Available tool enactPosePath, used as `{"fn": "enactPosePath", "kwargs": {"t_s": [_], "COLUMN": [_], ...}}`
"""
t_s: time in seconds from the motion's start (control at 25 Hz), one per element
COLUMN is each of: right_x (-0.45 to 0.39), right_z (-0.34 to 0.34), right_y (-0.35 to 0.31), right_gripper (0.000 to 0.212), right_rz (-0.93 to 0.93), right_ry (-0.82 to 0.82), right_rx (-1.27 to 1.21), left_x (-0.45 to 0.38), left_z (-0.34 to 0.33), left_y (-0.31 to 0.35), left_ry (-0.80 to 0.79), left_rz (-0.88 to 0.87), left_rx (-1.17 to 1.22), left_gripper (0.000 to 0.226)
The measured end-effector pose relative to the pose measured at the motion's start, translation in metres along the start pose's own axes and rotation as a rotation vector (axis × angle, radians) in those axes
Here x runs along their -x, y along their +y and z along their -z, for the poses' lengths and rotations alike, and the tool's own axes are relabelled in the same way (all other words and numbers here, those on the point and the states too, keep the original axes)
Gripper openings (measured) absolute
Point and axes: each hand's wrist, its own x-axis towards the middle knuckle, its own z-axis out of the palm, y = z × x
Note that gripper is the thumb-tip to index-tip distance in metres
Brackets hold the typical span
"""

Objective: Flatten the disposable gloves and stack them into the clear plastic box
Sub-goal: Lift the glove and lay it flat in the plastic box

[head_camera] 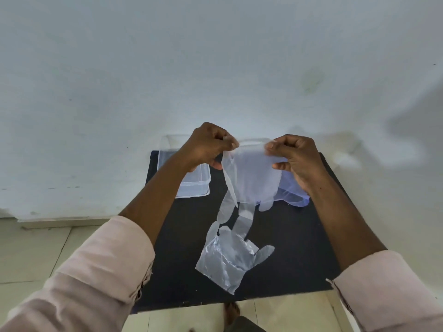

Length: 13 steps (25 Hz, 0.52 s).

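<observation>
1. Your left hand (208, 146) and right hand (296, 157) each pinch the cuff of a clear glove (251, 178), hanging above the black table (299, 236).
2. A crumpled second glove (230, 259) lies below; the clear plastic box (194, 185) sits far-left.
3. Lower carelessly and the dangling fingers (very limp film) may fold under.

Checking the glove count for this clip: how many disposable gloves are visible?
3: one held up by both hands, a bluish one on the table behind the right hand, one flat near the table's front. Others may be hidden.
</observation>
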Motion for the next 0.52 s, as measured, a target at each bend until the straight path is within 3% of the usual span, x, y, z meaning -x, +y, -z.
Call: {"fn": "enactPosePath", "kwargs": {"t_s": [0.12, 0.2, 0.4, 0.52], "right_x": [-0.006, -0.010, -0.017, -0.027], "right_z": [-0.009, -0.012, -0.013, -0.012], "right_y": [-0.008, -0.012, -0.014, -0.012], "right_gripper": [0.015, 0.014, 0.009, 0.009], "right_rz": [0.064, 0.112, 0.156, 0.106], "right_ry": [0.021, 0.048, 0.105, 0.085], "right_rx": [0.084, 0.154, 0.136, 0.095], "left_x": [-0.004, -0.007, -0.015, -0.024], "left_z": [0.007, 0.007, -0.006, -0.015], "left_y": [0.006, 0.009, 0.004, -0.002], "left_ry": [0.002, 0.025, 0.102, 0.121], "left_rz": [-0.053, -0.071, 0.057, 0.048], "left_rx": [-0.266, -0.281, 0.282, 0.407], "left_gripper": [0.012, 0.011, 0.011, 0.012]}}
